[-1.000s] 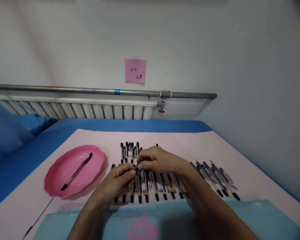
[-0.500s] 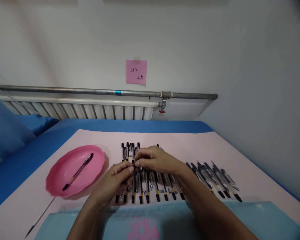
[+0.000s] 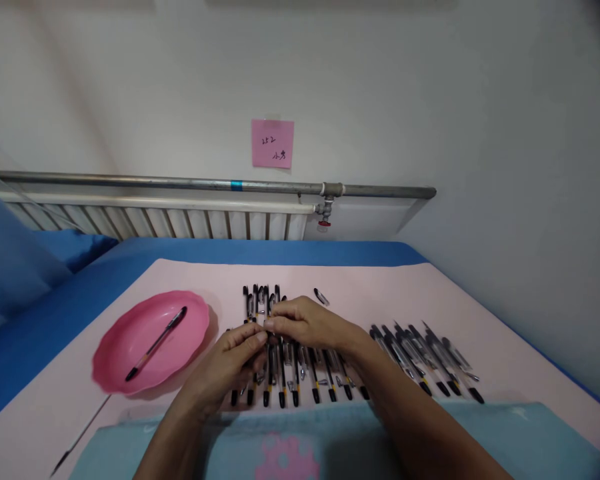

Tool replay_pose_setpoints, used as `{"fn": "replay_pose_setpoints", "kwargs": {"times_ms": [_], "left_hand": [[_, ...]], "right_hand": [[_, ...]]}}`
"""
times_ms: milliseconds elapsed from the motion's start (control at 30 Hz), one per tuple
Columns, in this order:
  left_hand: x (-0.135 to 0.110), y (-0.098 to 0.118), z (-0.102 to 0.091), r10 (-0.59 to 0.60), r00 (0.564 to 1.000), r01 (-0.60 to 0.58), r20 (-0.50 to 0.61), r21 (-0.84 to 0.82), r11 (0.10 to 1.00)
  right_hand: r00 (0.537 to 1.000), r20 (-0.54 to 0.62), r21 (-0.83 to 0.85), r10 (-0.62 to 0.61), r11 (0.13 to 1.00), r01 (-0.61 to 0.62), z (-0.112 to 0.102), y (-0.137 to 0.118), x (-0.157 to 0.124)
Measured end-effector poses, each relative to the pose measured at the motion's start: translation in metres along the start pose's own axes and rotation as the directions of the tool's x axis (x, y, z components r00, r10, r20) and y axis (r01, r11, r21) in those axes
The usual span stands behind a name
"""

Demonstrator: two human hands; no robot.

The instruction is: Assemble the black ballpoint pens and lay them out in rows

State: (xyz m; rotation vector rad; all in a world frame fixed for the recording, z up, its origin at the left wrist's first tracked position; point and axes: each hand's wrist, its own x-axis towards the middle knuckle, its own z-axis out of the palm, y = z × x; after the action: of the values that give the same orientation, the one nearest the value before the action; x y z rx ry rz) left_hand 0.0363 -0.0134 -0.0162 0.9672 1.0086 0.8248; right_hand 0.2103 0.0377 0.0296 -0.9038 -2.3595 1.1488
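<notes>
My left hand [image 3: 240,350] and my right hand [image 3: 305,325] meet above the rows of pens, fingertips pinched together. Whatever sits between them is small and mostly covered by the fingers, so I cannot make it out. Beneath and around both hands lie several black pen parts: barrels with yellow bands and black ends [image 3: 282,383], caps [image 3: 255,293] and small silver tips [image 3: 323,382]. One loose black-and-clear cap [image 3: 321,297] rests behind my right hand. Inside the pink bowl [image 3: 105,363], left of my hands, a whole capped pen [image 3: 156,343] lies slanted.
More pen parts [image 3: 427,353] lie in a group right of my right forearm. A thin refill [image 3: 83,433] lies at the front left, below the bowl. A light-blue cloth [image 3: 240,453] covers the near edge. Behind the table are a radiator [image 3: 205,223] and a pipe [image 3: 180,182].
My right hand has shifted slightly left and turned, uncovering more of the loose cap behind it. My left hand stays almost in place, still pinching.
</notes>
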Motion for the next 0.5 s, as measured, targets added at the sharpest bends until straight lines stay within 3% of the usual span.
{"fn": "replay_pose_setpoints", "kwargs": {"times_ms": [133,267,400,500], "left_hand": [[-0.0011,0.0002,-0.0004,-0.001,1.0,0.001,0.002,0.002,1.0],[0.0003,-0.0016,-0.0011,0.026,1.0,-0.027,0.011,0.066,0.997],[0.0046,-0.0034,-0.0001,0.244,0.969,-0.227,-0.033,0.267,0.937],[0.0055,-0.0028,0.0024,0.396,0.917,-0.319,-0.039,0.526,0.789]], "right_hand": [[0.999,0.016,0.065,-0.046,0.997,0.045,-0.0017,-0.0014,-0.0013],[0.998,0.009,-0.031,-0.066,0.997,0.066,-0.0032,-0.0015,-0.002],[0.998,-0.043,-0.105,-0.043,0.994,0.039,-0.0002,0.0013,0.0015],[0.994,-0.105,-0.116,0.023,0.993,-0.036,0.0048,0.0056,0.0061]]}}
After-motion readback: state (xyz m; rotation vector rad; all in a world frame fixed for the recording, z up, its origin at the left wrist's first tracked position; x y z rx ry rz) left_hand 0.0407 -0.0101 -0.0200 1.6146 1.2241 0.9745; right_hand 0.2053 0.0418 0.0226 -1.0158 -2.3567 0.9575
